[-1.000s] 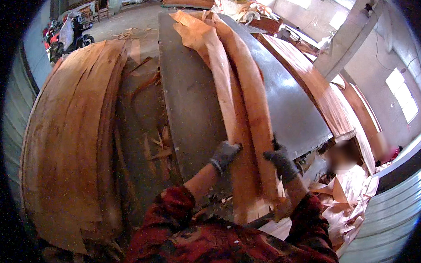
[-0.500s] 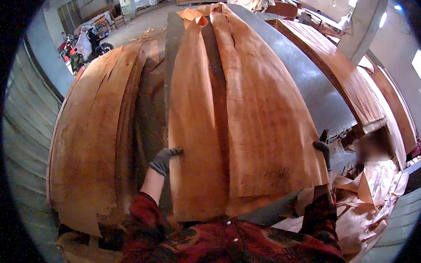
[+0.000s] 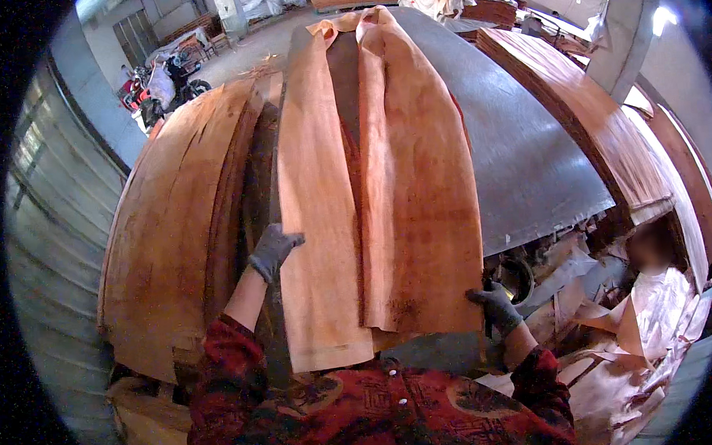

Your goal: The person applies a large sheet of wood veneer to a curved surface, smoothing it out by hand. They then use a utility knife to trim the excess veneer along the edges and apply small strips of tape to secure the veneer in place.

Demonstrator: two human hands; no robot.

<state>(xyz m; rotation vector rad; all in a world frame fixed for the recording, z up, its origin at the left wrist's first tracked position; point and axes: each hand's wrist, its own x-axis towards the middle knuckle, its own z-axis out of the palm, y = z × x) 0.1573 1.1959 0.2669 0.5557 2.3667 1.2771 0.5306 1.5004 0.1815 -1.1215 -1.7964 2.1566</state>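
We hold a long, reddish-brown veneer that runs from the top centre of the frame down to the lower centre, lying over a grey metal table. It forms two lengthwise panels with a dark gap between them, narrowing toward the top, where the ends curl up; we cannot tell whether it is one continuous piece.

Our left hand, in a grey glove, is left of centre, its fingers closed over the veneer's left edge. Our right hand, gloved likewise, is lower and right of centre; its thumb lies on the veneer near the bottom right corner and its other fingers go around the edge, so we see a narrow pinch there.

At the left of the frame we see a broad stack of brown sheets, well apart from a paler stack at the upper right. Torn scraps fill the lower right, near a round metal part just beside our right hand. A motorcycle stands at the upper left. Our red and dark patterned jacket fills the bottom.
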